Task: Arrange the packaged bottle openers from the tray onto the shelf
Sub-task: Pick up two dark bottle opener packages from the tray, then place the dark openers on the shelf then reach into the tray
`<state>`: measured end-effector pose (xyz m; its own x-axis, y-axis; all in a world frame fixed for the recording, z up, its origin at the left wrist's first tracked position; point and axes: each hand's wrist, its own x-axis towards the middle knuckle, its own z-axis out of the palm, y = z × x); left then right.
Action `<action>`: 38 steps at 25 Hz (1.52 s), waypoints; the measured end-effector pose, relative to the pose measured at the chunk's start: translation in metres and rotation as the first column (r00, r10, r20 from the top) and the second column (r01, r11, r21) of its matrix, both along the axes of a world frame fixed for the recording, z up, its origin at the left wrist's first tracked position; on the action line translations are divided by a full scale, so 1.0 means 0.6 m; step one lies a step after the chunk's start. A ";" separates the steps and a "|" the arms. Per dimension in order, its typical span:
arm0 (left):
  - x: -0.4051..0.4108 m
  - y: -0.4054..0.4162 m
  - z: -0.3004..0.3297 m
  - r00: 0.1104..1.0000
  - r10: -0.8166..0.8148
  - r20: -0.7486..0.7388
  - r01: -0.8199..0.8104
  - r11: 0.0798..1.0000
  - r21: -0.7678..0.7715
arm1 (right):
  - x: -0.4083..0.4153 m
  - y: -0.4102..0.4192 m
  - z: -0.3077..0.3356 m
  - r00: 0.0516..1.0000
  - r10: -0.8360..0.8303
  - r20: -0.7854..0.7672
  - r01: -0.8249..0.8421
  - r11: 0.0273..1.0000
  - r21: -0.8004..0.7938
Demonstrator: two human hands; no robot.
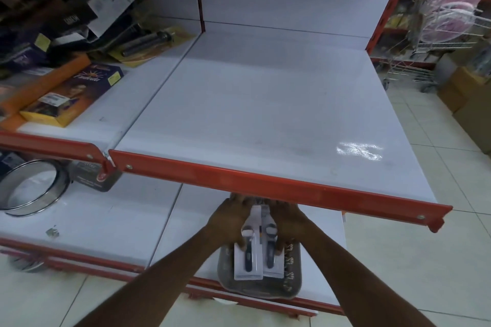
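Two packaged bottle openers [259,252] lie on one tray [289,287]; left hand [230,223] and right hand [288,225] fingers grip one each.

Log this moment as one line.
stage: pickup | left hand, right hand: on white carded bottle-opener packs | dark patterned tray: lower shelf | white upper shelf: bare

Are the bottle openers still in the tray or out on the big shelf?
Still in the tray. Both packaged bottle openers lie in it on the lower shelf, with the left hand and right hand on them.
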<state>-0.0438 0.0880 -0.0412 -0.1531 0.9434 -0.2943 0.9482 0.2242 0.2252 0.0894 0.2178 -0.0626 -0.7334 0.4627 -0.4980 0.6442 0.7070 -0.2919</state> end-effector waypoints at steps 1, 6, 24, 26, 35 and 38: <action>-0.002 -0.011 0.009 0.992 0.059 0.107 -0.065 0.996 0.054 | 0.006 -0.002 0.014 0.997 -0.050 -0.052 0.047 0.998 -0.049; 0.020 -0.121 0.092 0.893 0.173 0.416 -0.283 0.934 0.219 | 0.081 -0.067 0.133 0.843 -0.280 -0.460 0.190 0.954 -0.233; -0.102 0.039 0.453 0.604 0.006 0.797 -0.709 0.461 0.534 | 0.023 0.058 0.522 0.307 -0.419 -0.854 0.242 0.903 -0.356; -0.128 0.079 0.420 0.624 0.125 0.771 -0.720 0.474 0.507 | -0.005 0.103 0.487 0.408 -0.411 -0.815 0.294 0.905 -0.309; -0.153 0.061 0.365 0.967 0.033 0.254 -0.129 0.920 0.370 | 0.017 0.099 0.408 0.833 -0.106 -0.543 0.165 0.984 0.061; -0.149 0.040 0.355 0.972 -0.021 0.235 -0.061 0.940 0.335 | 0.026 0.069 0.407 0.826 -0.042 -0.561 0.123 0.987 0.106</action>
<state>-0.1332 0.1122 0.1719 -0.1390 0.9902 0.0117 0.8564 0.1143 0.5035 0.1052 0.2589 0.1816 -0.8230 0.5657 0.0521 0.4588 0.7160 -0.5262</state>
